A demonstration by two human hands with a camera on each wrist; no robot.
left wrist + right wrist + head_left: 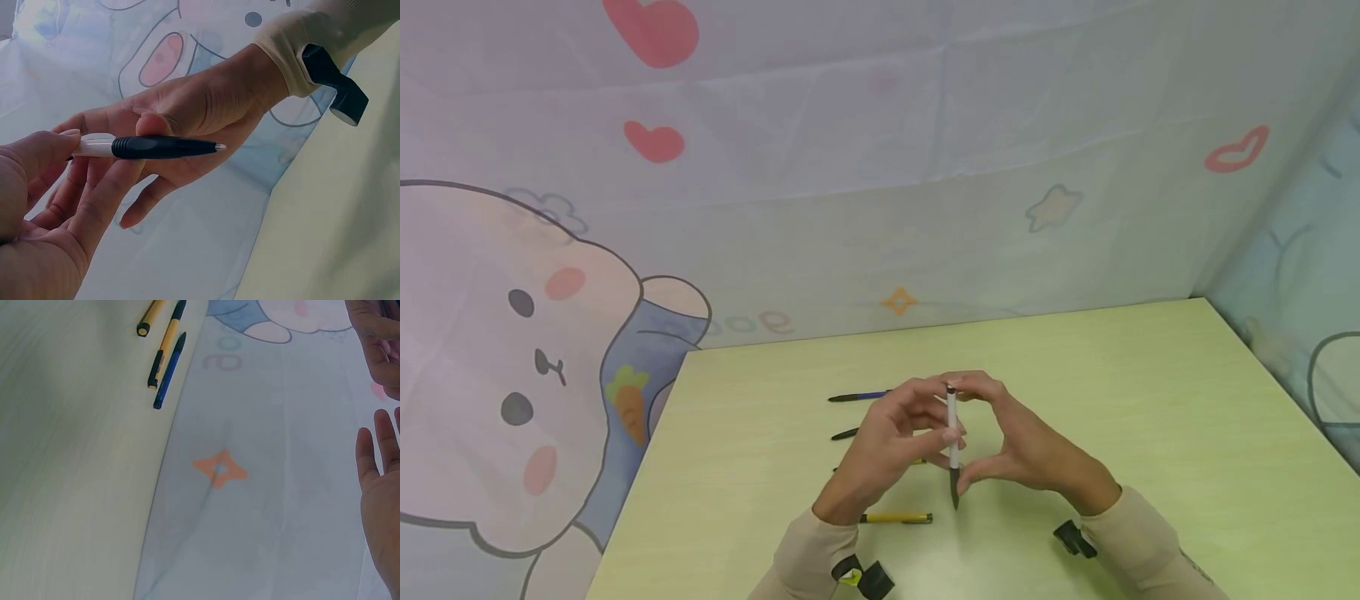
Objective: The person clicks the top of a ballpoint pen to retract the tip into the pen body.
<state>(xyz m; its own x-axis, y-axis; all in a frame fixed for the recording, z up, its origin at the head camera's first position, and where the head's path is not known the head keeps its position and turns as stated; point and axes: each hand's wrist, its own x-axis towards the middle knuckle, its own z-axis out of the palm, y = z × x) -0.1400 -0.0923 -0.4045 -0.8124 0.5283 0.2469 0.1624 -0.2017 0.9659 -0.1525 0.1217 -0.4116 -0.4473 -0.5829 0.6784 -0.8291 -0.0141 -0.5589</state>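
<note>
A white pen (952, 425) with a black grip stands nearly upright above the table, tip down, between both hands. My right hand (1030, 450) pinches it, thumb low on the black grip (162, 147) and fingers reaching to its top end. My left hand (880, 450) meets it from the other side, its fingertips on the white barrel. In the left wrist view my left hand (44, 250) has its thumb at the white end and a finger under the grip, facing my right hand (206, 106). The right wrist view shows only the fingers of my right hand (378, 487).
On the pale green table (1150, 400) lie a blue pen (859, 397), a dark pen (845, 434) partly hidden by my left hand, and a yellow pen (895, 518) near my left wrist. A cartoon-printed cloth hangs behind and to the right.
</note>
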